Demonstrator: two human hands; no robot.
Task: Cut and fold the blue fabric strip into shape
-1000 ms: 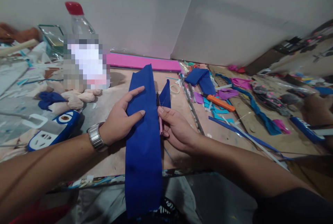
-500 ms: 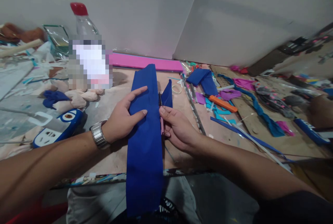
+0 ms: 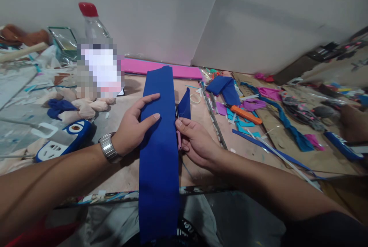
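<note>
A long strip of blue cloth [image 3: 159, 170] runs lengthwise across the table and hangs over its front edge. My left hand [image 3: 132, 126] rests on the strip's left side, thumb and index finger spread out on the cloth; its other fingers are mostly hidden. At the strip's right edge, my right hand [image 3: 198, 139] grips small scissors with pink handles [image 3: 179, 139], their thin blades pointing away from me along the edge. Just beyond the right hand's fingers lies a pointed blue cloth piece [image 3: 184, 103].
A blue-and-white power strip [image 3: 64, 141] and puffy cream pieces [image 3: 86, 107] lie left, before a red-capped bottle [image 3: 96, 28]. Pink sheets [image 3: 161, 69] lie along the wall. At right are an orange cutter [image 3: 245, 114], a tape ring [image 3: 195, 98] and cloth scraps.
The blue strip has shifted slightly away from me and lies flatter. My left hand has slid a little left on it. The right hand with the scissors stays nearly in place.
</note>
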